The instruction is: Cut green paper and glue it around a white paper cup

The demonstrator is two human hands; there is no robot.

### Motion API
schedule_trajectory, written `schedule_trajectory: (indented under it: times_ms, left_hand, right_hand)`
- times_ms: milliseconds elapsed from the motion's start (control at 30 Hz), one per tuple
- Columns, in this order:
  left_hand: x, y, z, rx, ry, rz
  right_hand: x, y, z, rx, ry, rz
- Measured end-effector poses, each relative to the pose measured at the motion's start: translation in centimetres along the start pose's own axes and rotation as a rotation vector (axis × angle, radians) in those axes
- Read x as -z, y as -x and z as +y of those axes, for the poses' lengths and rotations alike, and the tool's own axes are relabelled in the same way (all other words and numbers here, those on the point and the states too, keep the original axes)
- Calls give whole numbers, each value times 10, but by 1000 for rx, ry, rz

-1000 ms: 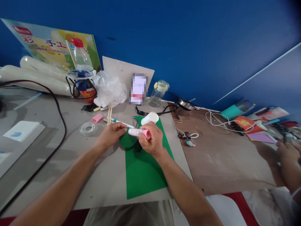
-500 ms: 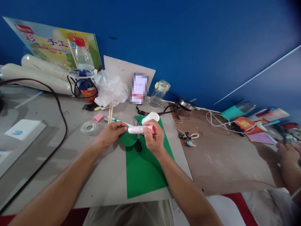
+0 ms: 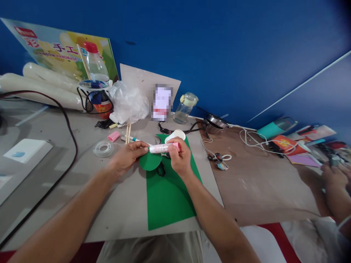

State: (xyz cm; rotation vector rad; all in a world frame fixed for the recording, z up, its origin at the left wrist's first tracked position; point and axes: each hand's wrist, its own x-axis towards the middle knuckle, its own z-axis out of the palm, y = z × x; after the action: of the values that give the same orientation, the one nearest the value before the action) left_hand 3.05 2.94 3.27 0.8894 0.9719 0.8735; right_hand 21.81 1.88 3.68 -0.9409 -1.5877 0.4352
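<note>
Centre of frame, our right hand (image 3: 181,160) wraps pink-white tube (image 3: 160,148), long axis sideways, white end towards our left hand (image 3: 124,157); that one, nearer, pinches green disc (image 3: 150,162) just below tube's tip.

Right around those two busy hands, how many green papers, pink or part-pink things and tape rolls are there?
Green papers: 2, a large sheet and a round piece held in the left hand
Pink or part-pink: 2, a tube in the right hand and a small cap
Tape rolls: 1
Total: 5
</note>
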Motion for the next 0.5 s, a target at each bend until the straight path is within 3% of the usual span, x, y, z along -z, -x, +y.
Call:
schedule_trajectory:
  times_ms: [233,367,500]
  left_hand:
    - [0,1,0,12,10,-1]
    - [-2,2,3,40,38,-3]
    - [-1,2,3,59,28,-21]
  right_hand:
    - [0,2,6,-177,-139,18]
    - [0,1,3,-131,-130,-41]
    - [0,-1,6,-92,-104,-12]
